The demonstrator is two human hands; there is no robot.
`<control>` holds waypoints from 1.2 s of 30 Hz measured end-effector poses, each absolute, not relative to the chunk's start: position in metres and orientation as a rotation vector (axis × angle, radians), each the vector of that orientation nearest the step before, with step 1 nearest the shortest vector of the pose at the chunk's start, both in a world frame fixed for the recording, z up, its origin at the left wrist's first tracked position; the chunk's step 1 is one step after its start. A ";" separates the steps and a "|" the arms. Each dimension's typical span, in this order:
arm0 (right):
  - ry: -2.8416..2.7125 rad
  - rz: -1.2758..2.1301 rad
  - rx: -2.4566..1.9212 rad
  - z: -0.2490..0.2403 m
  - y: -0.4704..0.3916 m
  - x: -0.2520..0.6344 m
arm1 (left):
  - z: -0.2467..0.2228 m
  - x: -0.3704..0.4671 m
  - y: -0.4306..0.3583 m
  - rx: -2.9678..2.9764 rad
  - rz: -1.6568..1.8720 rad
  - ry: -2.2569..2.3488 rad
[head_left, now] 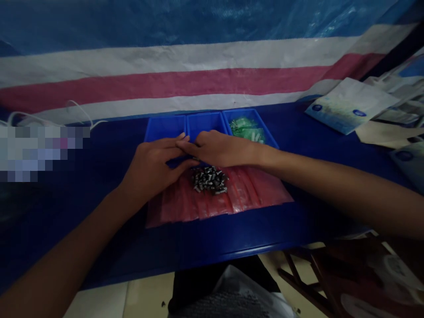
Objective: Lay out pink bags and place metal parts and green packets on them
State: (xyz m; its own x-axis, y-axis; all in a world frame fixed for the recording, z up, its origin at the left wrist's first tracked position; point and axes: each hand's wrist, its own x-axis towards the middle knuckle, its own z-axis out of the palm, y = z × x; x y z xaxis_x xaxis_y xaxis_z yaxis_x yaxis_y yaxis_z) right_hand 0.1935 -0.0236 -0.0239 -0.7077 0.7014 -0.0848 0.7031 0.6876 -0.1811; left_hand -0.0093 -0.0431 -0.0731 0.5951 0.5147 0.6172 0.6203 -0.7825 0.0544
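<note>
Just behind the screw pile (210, 180), your left hand (153, 170) & right hand (221, 149) meet w/ fingers loosely curled, grip contents hidden; screws prob. small, hard, slippery—pinch singly.

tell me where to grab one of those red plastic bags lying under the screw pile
Judging by the pose, take a red bag by its bare right edge, coming from the right. The bags lie flat and overlapped; the screw pile weighs the middle, and the left hand and right hand cover the far side.

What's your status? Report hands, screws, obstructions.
Left hand and right hand meet, fingertips touching, above screw pile. Pile sits loose on red bags. Grip unclear. Nothing in the way.
</note>
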 end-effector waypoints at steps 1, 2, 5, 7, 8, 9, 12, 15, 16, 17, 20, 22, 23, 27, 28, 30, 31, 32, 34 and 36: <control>2.838 -0.412 1.267 -0.021 -0.024 0.197 | -0.074 -0.009 -0.044 -2.651 -0.948 -0.958; 2.800 -0.521 1.332 -0.019 -0.025 0.200 | -0.074 -0.009 -0.044 -2.649 -0.949 -0.965; 2.873 -0.778 1.401 -0.016 -0.034 0.210 | -0.075 -0.009 -0.046 -2.643 -0.959 -1.020; 3.057 -0.734 1.356 -0.019 -0.042 0.216 | -0.075 -0.009 -0.046 -2.643 -0.971 -1.039; 3.135 -0.679 1.329 -0.020 -0.047 0.219 | -0.076 -0.009 -0.046 -2.643 -0.979 -1.035; 3.187 -0.610 1.295 -0.022 -0.051 0.223 | -0.076 -0.009 -0.045 -2.647 -0.983 -1.025; 3.252 -0.528 1.164 -0.022 -0.061 0.235 | -0.079 -0.010 -0.044 -2.645 -0.974 -0.990; 3.265 -0.457 1.164 -0.017 -0.059 0.243 | -0.080 -0.010 -0.044 -2.625 -0.976 -0.955; 3.263 -0.390 1.196 -0.015 -0.055 0.243 | -0.080 -0.010 -0.045 -2.621 -0.979 -0.944; 3.242 -0.318 1.219 -0.014 -0.051 0.242 | -0.080 -0.009 -0.045 -2.624 -0.976 -0.935; 3.044 -0.215 1.161 -0.014 -0.037 0.233 | -0.079 -0.010 -0.046 -2.638 -0.930 -0.950; 2.921 -0.232 1.061 -0.015 -0.030 0.226 | -0.078 -0.011 -0.046 -2.640 -0.901 -0.969; 2.897 -0.242 1.024 -0.015 -0.029 0.223 | -0.078 -0.011 -0.046 -2.638 -0.897 -0.971; 2.911 -0.203 0.969 -0.015 -0.027 0.216 | -0.078 -0.012 -0.043 -2.623 -0.919 -0.934; 2.899 -0.189 0.978 -0.016 -0.025 0.215 | -0.078 -0.012 -0.043 -2.621 -0.924 -0.925; 2.872 -0.157 0.999 -0.017 -0.020 0.214 | -0.078 -0.012 -0.042 -2.620 -0.929 -0.910; 2.865 -0.131 0.998 -0.019 -0.016 0.213 | -0.078 -0.013 -0.042 -2.622 -0.929 -0.905; 2.864 -0.099 0.993 -0.020 -0.011 0.213 | -0.077 -0.013 -0.042 -2.626 -0.925 -0.901; 2.870 -0.008 0.983 -0.023 -0.001 0.212 | -0.075 -0.014 -0.041 -2.643 -0.898 -0.892; 2.873 0.053 0.989 -0.026 0.007 0.211 | -0.073 -0.015 -0.040 -2.662 -0.872 -0.870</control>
